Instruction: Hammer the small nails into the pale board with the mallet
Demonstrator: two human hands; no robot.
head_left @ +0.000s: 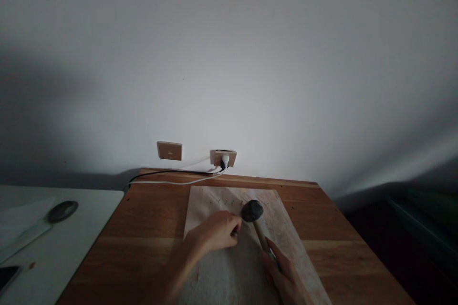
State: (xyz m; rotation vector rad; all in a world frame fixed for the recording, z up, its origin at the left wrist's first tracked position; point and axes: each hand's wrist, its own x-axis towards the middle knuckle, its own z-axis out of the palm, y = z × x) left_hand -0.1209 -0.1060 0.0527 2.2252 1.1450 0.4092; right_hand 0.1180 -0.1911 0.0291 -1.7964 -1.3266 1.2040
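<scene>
My right hand (pixel 282 274) is wrapped round the wooden handle of a mallet (pixel 258 229) whose dark rounded head (pixel 252 210) rests on a pale sheet (pixel 282 228) spread over the wooden table (pixel 150 228). My left hand (pixel 218 232) lies on the sheet just left of the mallet head, its fingers curled and pinched together close under the head. What those fingers hold is too small and dark to name.
A white table (pixel 71 248) adjoins on the left, with a dark round object (pixel 63 211) and paper on it. Two wall plates (pixel 169 150) sit above the table's far edge; one socket (pixel 223 157) has a plug, with cables running left.
</scene>
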